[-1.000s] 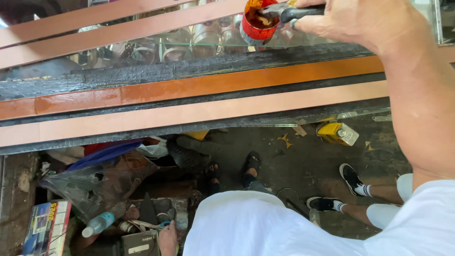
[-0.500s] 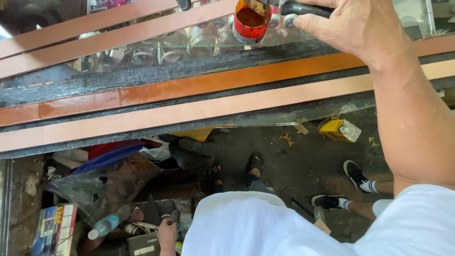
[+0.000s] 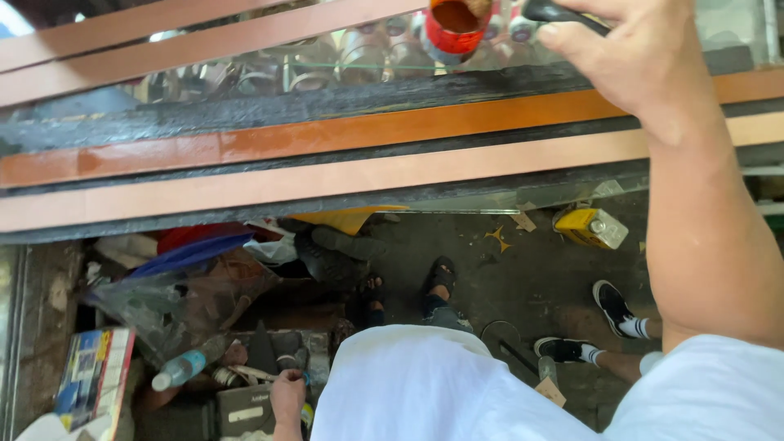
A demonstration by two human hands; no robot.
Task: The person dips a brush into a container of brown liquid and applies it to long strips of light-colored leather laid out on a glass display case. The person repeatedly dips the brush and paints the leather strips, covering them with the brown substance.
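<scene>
My right hand [image 3: 633, 57] is raised at the top right, shut on a black handle [image 3: 559, 12] whose far end is cut off by the frame edge. Just left of it stands a red paint can [image 3: 449, 33] holding orange-brown paint, resting on a glass surface. Below lie long wooden slats: one coated glossy orange-brown [image 3: 327, 135], one bare pinkish [image 3: 327, 184]. My left hand [image 3: 287, 396] hangs low beside my white shirt, over a grey box [image 3: 245, 408] on the floor; its fingers are too small to read.
Under the slats the dark floor holds a yellow can [image 3: 590, 227], a plastic bottle [image 3: 184, 367], plastic bags [image 3: 175, 282] and a printed box [image 3: 90, 371]. Another person's black sneakers with white socks [image 3: 612, 306] stand at the right. Metal cans [image 3: 327, 65] show behind the glass.
The red can and my right hand have shifted toward the top edge of the view. My left hand has come into sight at the bottom.
</scene>
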